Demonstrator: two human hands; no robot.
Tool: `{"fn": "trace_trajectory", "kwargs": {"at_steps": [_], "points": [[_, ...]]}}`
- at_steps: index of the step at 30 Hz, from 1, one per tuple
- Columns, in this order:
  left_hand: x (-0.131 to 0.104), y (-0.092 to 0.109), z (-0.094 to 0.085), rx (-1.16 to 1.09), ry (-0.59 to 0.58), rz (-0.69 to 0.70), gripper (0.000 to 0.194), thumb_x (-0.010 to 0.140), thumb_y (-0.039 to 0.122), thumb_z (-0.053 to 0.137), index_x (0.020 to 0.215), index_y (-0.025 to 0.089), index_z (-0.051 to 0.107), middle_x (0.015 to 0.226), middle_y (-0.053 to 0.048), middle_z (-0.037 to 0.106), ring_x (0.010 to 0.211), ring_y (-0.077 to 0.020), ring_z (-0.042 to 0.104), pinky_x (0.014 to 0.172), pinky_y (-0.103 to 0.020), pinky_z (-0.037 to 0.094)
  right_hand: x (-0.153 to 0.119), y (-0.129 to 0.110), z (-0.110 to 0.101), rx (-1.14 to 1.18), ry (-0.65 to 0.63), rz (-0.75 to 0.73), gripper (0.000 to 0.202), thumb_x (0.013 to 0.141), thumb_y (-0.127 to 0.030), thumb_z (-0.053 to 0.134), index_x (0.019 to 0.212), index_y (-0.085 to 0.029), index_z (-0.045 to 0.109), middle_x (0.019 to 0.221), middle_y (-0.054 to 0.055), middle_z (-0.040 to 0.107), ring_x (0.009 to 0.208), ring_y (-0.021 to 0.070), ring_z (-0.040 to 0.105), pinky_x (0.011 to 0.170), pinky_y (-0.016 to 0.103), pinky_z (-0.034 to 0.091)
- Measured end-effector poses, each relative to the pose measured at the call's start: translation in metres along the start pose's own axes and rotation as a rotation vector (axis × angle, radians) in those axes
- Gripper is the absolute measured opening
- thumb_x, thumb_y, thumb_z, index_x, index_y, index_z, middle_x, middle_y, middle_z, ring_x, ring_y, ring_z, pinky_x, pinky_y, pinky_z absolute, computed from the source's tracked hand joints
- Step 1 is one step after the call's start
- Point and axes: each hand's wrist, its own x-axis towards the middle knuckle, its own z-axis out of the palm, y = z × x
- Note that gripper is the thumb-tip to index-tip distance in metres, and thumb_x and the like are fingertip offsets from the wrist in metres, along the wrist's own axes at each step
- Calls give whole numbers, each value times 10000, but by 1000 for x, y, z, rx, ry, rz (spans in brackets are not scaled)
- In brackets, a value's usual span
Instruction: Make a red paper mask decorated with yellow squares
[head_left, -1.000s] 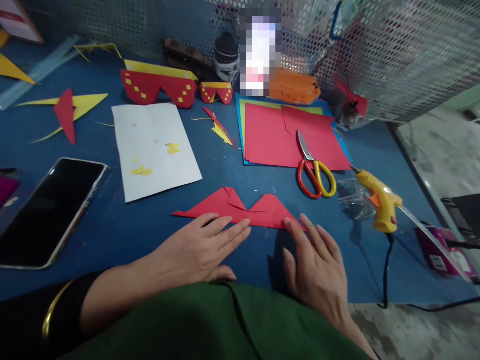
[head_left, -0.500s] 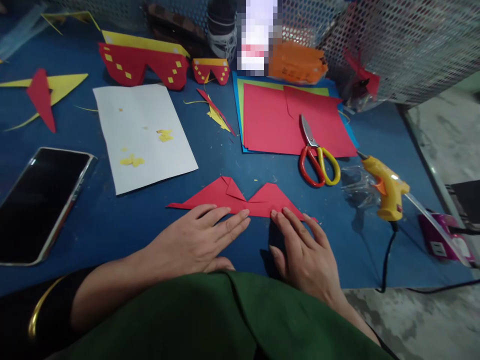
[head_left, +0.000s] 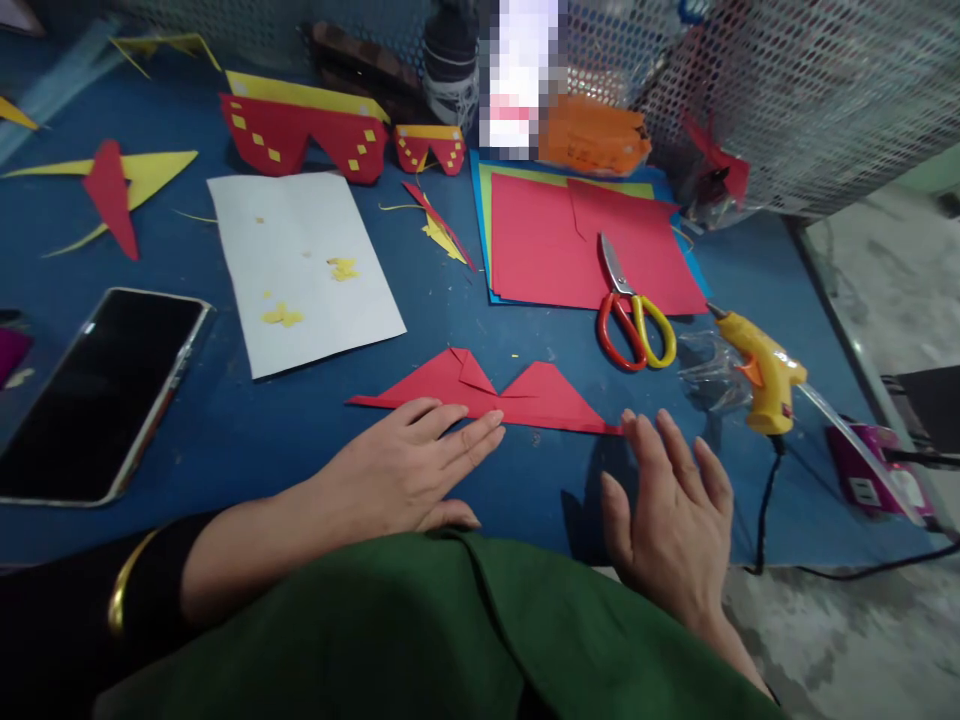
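Observation:
A folded red paper piece [head_left: 540, 395] with two peaks lies on the blue table, its long straight edge towards me. My left hand [head_left: 412, 455] rests with outstretched fingers on the lower edge of the paper, left of its middle. At the paper's right tip, my right hand [head_left: 671, 500] has its fingers spread; its index fingertip is at or touching the tip. Neither hand grasps anything. Beyond the paper, scissors [head_left: 626, 310] with one red and one yellow handle lie partly over a stack of red sheets [head_left: 540, 240].
A yellow glue gun [head_left: 761, 370] with a cord stands at the right. Phone [head_left: 97, 400] lies at the left. White sheet [head_left: 300, 220] holds yellow scraps. Red paper glasses [head_left: 307, 145] and smaller ones [head_left: 430, 148] stand behind. An orange packet [head_left: 596, 135] is at the back.
My right hand has slid rightwards along the paper's lower edge to its right tip. My left hand keeps its place on the paper. The view has shifted slightly.

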Motion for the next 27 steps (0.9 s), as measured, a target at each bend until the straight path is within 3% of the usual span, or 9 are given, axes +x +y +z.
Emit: {"fn": "trace_trajectory", "kwargs": {"at_steps": [4, 8, 17, 23, 27], "points": [[-1, 3, 0, -13, -12, -9, 715, 961, 621, 493, 1450, 100, 525, 1512, -108, 534, 1133, -279, 576, 996, -411, 399, 21, -29, 9, 219, -10, -230, 515, 1007, -264, 420, 1457, -13, 410, 1360, 193, 643, 1313, 255, 575, 1129, 400, 375], [-4, 5, 0, -10, -17, -31, 716, 975, 606, 476, 1459, 80, 504, 1517, -119, 526, 1210, -280, 569, 1040, -417, 402, 33, -43, 20, 212, -20, -332, 495, 1021, -283, 403, 1418, 10, 440, 1321, 201, 667, 1242, 253, 628, 1066, 383, 425], [-28, 7, -10, 98, 85, -164, 581, 1033, 511, 406, 1334, 63, 620, 1369, -130, 656, 1257, -280, 606, 1166, -468, 345, 32, -40, 21, 204, -32, -319, 484, 1030, -264, 369, 1452, -31, 410, 1304, 181, 684, 1190, 243, 670, 1022, 414, 459], [-53, 13, -15, 235, 84, -350, 602, 1055, 492, 348, 1320, 23, 617, 1350, -141, 662, 1272, -333, 605, 1106, -548, 418, 33, -41, 20, 194, -24, -316, 471, 1032, -250, 373, 1455, -46, 409, 1300, 173, 688, 1185, 243, 675, 1021, 406, 465], [-63, 15, -18, 217, 67, -437, 579, 1043, 508, 383, 1333, 65, 619, 1377, -121, 644, 1273, -347, 606, 1091, -578, 433, 32, -42, 20, 187, -36, -311, 468, 1033, -267, 377, 1429, -26, 435, 1315, 184, 676, 1195, 261, 668, 1035, 414, 456]]}}
